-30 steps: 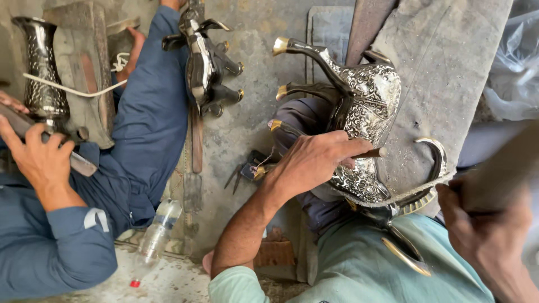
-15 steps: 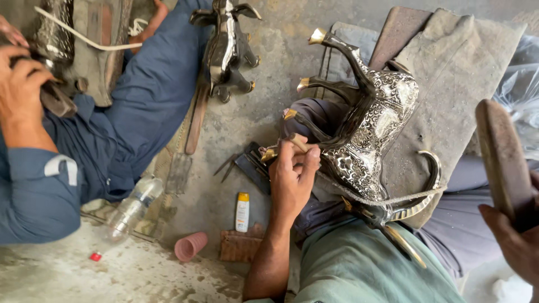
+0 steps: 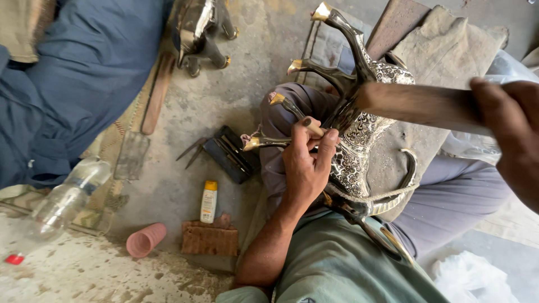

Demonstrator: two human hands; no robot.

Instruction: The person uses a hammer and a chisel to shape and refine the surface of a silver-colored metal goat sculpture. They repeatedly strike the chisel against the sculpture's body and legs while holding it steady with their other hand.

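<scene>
Gripping a thin punch, the left hand (image 3: 306, 168) now presses its tip against the engraved metal animal figure (image 3: 359, 140) lying across the person's lap, legs pointing away. Half a second ago the right hand (image 3: 514, 134) hung low at the side; now, closed on a wooden mallet (image 3: 415, 104), it is raised above the punch, suggesting a strike. Farther off, a pink cup (image 3: 145, 239) and a plastic bottle (image 3: 64, 199) lie on the floor (image 3: 236, 90).

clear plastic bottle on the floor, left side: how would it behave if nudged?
The plastic bottle lies on its side, so it would probably roll rather than tip. It looks mostly empty and thin-walled, so likely light and squashy under a firm grip. A pink cup, also on its side, lies nearby, apart from the bottle; rolling that way, the bottle might bump it.
</scene>
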